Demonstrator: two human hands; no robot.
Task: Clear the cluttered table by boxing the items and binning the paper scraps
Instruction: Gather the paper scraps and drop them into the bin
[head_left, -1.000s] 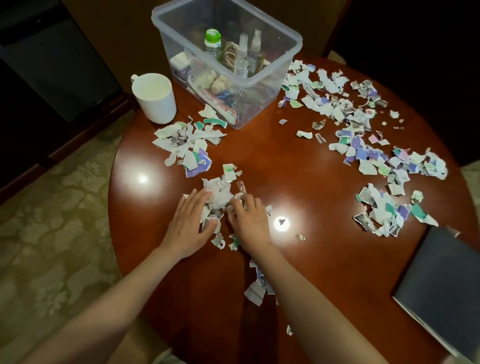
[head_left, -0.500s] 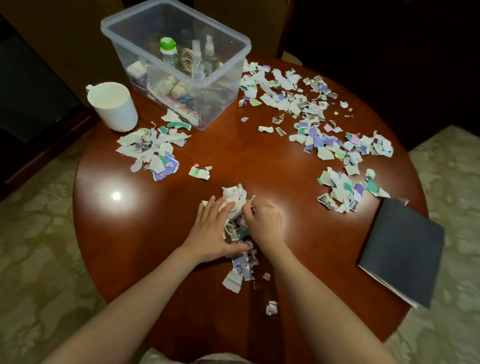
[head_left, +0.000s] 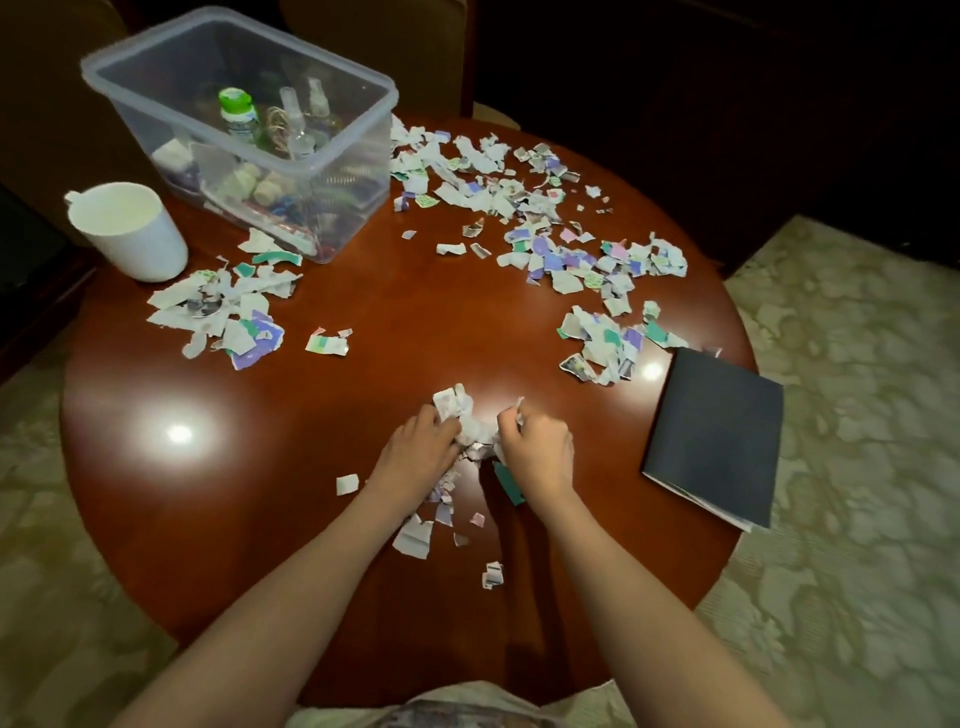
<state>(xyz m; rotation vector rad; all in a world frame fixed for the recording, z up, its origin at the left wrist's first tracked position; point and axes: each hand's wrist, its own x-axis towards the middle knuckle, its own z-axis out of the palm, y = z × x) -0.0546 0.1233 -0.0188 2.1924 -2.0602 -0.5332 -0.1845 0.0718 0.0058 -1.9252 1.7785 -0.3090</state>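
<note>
A bunch of torn paper scraps (head_left: 466, 415) is squeezed between my left hand (head_left: 420, 456) and my right hand (head_left: 536, 451) at the near middle of the round wooden table (head_left: 156, 467). Both hands curl around the bunch from either side. Loose scraps (head_left: 415, 538) trail on the table under my wrists. Further scrap piles lie at the left (head_left: 223, 312), at the far right (head_left: 545, 223) and beside a dark notebook (head_left: 602, 343). A clear plastic box (head_left: 363, 156) at the back left holds bottles and small items.
A white mug (head_left: 130, 234) stands left of the box near the table's edge. The dark notebook (head_left: 717, 436) lies at the right edge of the table. A single scrap (head_left: 327, 343) lies mid-table. Patterned carpet (head_left: 857, 415) surrounds the table.
My hands have drawn the scraps toward me and closed in from flat to curled, bunching the paper between them. The camera has shifted, showing more of the table's right side.
</note>
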